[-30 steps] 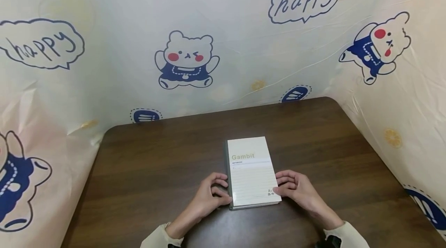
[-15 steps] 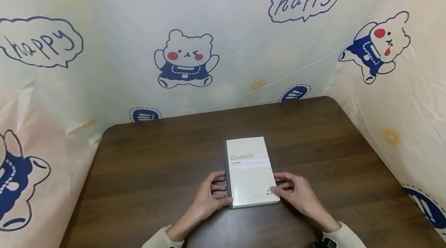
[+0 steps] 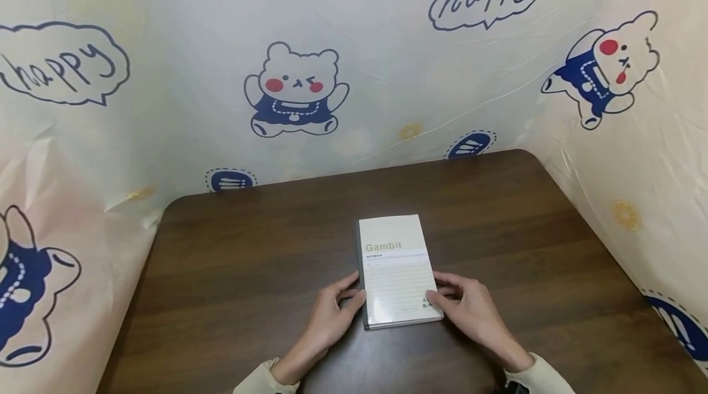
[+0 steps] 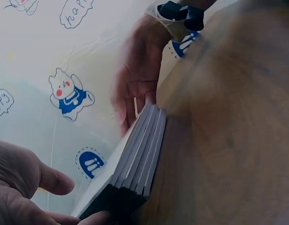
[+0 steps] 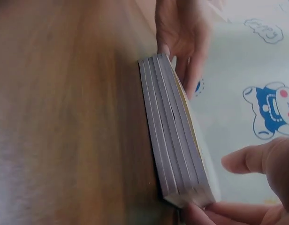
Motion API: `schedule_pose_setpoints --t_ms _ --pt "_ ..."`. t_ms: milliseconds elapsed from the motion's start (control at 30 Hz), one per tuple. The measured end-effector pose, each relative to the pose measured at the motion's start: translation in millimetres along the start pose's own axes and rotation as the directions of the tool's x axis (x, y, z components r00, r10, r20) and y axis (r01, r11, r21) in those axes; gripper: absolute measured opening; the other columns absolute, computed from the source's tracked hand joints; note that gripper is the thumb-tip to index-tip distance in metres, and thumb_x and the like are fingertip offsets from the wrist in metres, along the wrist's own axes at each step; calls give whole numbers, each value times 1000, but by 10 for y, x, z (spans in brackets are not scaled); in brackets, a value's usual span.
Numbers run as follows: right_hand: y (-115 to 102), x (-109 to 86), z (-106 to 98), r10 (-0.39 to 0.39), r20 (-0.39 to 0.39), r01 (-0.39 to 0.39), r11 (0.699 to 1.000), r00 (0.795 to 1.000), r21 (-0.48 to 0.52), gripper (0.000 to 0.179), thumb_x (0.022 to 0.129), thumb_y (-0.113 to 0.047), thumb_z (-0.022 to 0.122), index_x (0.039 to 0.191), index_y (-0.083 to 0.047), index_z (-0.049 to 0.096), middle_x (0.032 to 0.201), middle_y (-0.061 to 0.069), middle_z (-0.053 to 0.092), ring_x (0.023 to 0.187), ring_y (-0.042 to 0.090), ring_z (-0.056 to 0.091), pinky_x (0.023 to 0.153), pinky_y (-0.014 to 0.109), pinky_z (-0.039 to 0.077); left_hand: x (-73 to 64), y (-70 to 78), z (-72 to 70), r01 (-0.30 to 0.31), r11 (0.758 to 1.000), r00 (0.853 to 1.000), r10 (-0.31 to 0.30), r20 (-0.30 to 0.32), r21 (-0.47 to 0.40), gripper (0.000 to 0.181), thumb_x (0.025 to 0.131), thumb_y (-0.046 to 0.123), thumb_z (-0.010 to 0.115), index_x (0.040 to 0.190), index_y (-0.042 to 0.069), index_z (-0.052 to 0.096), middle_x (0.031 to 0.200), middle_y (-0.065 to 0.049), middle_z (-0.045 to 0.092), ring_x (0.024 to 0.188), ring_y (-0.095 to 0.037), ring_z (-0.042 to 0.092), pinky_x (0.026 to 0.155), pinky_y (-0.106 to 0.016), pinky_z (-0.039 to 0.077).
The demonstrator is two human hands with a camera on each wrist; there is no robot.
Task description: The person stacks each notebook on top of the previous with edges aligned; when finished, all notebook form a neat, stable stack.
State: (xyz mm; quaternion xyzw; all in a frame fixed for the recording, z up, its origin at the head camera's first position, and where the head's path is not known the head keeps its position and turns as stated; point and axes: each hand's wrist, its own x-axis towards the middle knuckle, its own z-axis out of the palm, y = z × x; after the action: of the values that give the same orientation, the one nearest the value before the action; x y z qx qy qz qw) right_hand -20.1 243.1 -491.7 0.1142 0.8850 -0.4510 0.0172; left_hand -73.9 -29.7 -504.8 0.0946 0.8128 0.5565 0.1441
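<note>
A stack of several notebooks (image 3: 394, 280), the top one white with "Gambit" printed on it, lies flat on the table. Its dark spines face left. Beside the spines is my left hand (image 3: 330, 314), its fingertips touching that side; in the left wrist view its thumb (image 4: 57, 182) stands clear of the cover. Across from it, my right hand (image 3: 472, 313) has its fingers against the page edges, seen low in the right wrist view. There the right thumb (image 5: 245, 159) is raised apart from the cover. Both wrist views show the notebooks' ends lying nearly flush.
The dark wooden table (image 3: 249, 246) extends around the stack on all sides. A pale curtain (image 3: 376, 74) printed with bears and "happy" bubbles hangs behind the table and along both sides.
My left thumb has come up from the stack's near left corner to farther along the spine side. My right hand has shifted slightly left with the stack, whose near edge looks more even.
</note>
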Motion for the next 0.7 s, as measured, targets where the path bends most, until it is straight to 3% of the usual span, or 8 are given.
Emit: schedule_pose_setpoints --t_ms 133,400,567,700 --pt "-58 91 48 -1 -27 0 999 1000 -42 43 88 -23 84 129 -12 74 101 1 82 87 8 74 75 21 54 110 8 9 9 1000 1000 -9 -1 -4 53 100 19 70 147 -2 56 140 -22 66 123 -32 69 109 -51 49" --pt "-156 416 127 -40 -26 39 998 999 -40 51 90 -23 82 136 -6 69 116 11 80 97 18 75 80 27 55 437 72 -52 108 990 993 -111 -33 -96 61 98 17 71 150 -5 50 148 -28 57 127 -39 63 90 -32 59" --pt "-200 729 143 -67 -24 66 997 997 -38 52 93 -24 78 138 -3 66 124 15 77 103 24 74 85 35 58 773 114 -120 163 978 985 -169 -31 -127 64 97 20 72 153 -2 48 148 -27 57 129 -37 63 96 -36 59" --pt "-224 971 194 -67 -6 67 997 998 -33 56 94 -28 76 143 -4 62 125 15 76 105 24 73 85 33 56 1026 128 -194 207 968 977 -211 -19 -140 67 99 23 70 156 1 45 153 -24 53 131 -33 63 105 -40 55"
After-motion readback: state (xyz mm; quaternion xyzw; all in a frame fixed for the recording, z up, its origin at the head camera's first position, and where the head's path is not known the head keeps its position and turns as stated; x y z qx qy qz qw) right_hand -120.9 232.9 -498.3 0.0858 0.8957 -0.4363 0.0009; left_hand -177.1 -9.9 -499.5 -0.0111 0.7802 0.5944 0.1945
